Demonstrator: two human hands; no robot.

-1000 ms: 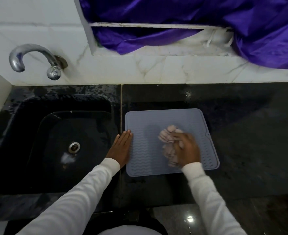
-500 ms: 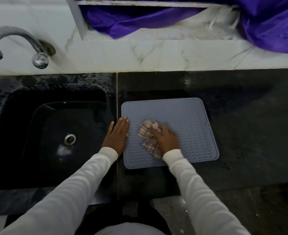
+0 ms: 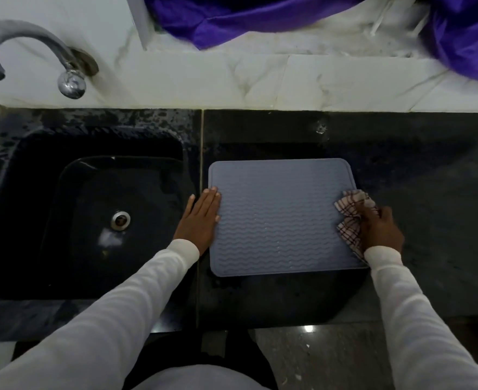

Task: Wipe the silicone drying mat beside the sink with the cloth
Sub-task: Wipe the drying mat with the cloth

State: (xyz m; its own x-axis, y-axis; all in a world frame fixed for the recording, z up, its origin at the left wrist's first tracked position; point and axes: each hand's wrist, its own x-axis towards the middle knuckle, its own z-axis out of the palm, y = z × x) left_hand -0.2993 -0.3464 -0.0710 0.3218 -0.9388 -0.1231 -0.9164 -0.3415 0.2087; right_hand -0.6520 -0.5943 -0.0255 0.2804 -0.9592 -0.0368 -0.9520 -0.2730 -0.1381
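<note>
A grey-blue silicone drying mat [image 3: 277, 218] with wavy ridges lies flat on the dark counter, just right of the sink. My left hand [image 3: 201, 218] rests flat with straight fingers on the mat's left edge. A bunched checked cloth [image 3: 349, 218] sits on the mat's right edge, and my right hand [image 3: 378, 226] grips it with curled fingers. The hand covers part of the cloth and the mat's right rim.
A black sink [image 3: 91, 209] with a metal drain [image 3: 120, 220] lies to the left. A chrome tap [image 3: 32, 52] juts from the white marble wall. Purple fabric [image 3: 260, 15] hangs over the ledge behind. Dark counter [image 3: 429, 192] stretches right of the mat.
My right hand has swept the cloth from the mat's left-middle to its right edge. My left hand has stayed pressed on the left edge. The camera view has shifted slightly.
</note>
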